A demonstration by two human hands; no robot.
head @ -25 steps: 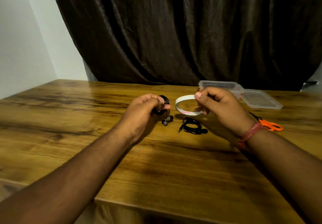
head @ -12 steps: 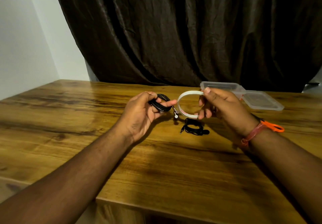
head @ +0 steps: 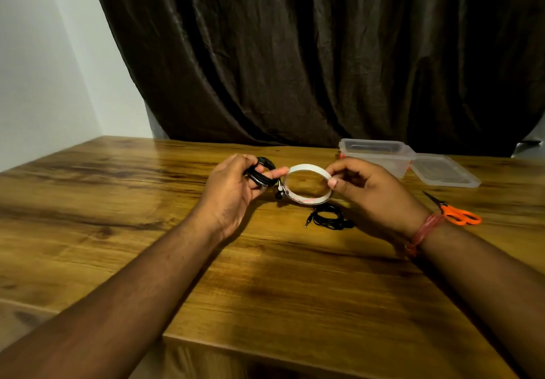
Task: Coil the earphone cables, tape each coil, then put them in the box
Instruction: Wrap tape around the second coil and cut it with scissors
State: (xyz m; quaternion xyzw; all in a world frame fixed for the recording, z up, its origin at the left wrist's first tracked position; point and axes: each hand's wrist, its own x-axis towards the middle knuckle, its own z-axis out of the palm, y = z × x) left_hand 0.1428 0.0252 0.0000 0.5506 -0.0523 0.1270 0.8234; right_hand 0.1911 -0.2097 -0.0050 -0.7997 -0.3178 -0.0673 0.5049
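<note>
The left hand point(head: 233, 190) is curled round a coiled black earphone cable point(head: 261, 173), thumb laid across the coil, with an earbud point(head: 279, 194) hanging just below it. The right hand point(head: 368, 190) pinches the right side of a white tape roll point(head: 308, 184) between thumb and fingers, holding it upright above the wooden table point(head: 147, 216); the roll's left edge sits just beside the left thumb tip. Directly under the roll, nearer the viewer, a second coiled black earphone point(head: 328, 219) lies on the table. Farther right stands the clear plastic box point(head: 376, 151), its lid point(head: 442, 170) lying beside it on the right. Orange-handled scissors point(head: 455, 213) lie near the right wrist.
</note>
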